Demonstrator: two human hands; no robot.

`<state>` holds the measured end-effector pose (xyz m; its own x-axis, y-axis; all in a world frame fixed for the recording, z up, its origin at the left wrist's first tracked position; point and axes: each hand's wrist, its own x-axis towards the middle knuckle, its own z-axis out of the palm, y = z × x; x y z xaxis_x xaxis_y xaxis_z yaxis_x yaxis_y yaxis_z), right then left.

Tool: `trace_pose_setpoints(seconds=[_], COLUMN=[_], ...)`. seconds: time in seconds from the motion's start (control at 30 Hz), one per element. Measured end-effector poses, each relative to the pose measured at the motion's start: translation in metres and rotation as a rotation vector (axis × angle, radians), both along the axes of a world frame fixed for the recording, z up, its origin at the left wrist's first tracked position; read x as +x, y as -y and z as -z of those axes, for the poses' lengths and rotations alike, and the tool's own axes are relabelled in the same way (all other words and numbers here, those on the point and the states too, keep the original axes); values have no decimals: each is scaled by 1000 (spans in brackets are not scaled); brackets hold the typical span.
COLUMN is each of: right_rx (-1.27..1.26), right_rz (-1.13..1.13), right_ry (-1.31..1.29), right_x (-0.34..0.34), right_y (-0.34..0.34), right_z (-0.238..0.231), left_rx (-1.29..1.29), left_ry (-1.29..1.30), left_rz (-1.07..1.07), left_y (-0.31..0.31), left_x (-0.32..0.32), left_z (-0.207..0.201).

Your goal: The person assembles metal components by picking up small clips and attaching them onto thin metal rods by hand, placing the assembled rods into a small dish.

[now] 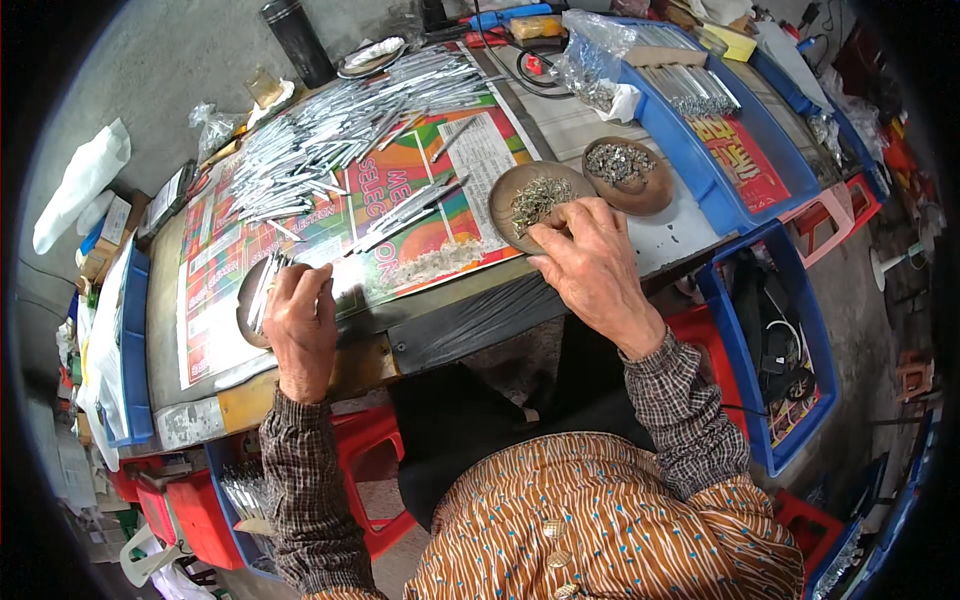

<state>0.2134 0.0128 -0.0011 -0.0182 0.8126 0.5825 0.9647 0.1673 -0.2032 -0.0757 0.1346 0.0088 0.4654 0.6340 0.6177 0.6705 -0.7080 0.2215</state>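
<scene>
My left hand (pixel 302 325) is closed, thumb and fingers pinched together beside a small brown bowl (pixel 246 300) at the table's near left. Slim silvery rods (pixel 264 288) stick out of that bowl next to the fingers; what the pinch holds is hidden. My right hand (pixel 597 268) is closed too, its fingertips bent over the near rim of a brown bowl (pixel 503 192) of small brass-coloured parts (pixel 540 203). Anything between those fingertips is too small to make out. A second brown bowl (pixel 648 192) with small silvery pieces (pixel 618 163) touches it on the right.
A large heap of silvery rods (pixel 330 140) covers the far side of the printed sheet (pixel 330 215). A smaller bunch of rods (pixel 405 218) lies mid-table. Blue trays (pixel 690 165) stand at right, one holding metal rods. A blue crate (pixel 825 390) sits below the table's right edge.
</scene>
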Motion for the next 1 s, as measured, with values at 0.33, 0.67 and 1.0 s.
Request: trace_pose_setpoints(seconds=[0.33, 0.67, 1.0], right_rx=[-23, -32, -40], right_rz=[-24, -14, -20], right_ry=[39, -62, -114], right_x=[1, 6, 8], right_y=[0, 4, 4], right_z=[-6, -3, -1], left_rx=[2, -39, -42], left_ry=[-29, -150, -218], left_rz=[142, 218, 228], left_y=[-6, -28, -54], left_x=[35, 80, 123], left_z=[4, -4, 10])
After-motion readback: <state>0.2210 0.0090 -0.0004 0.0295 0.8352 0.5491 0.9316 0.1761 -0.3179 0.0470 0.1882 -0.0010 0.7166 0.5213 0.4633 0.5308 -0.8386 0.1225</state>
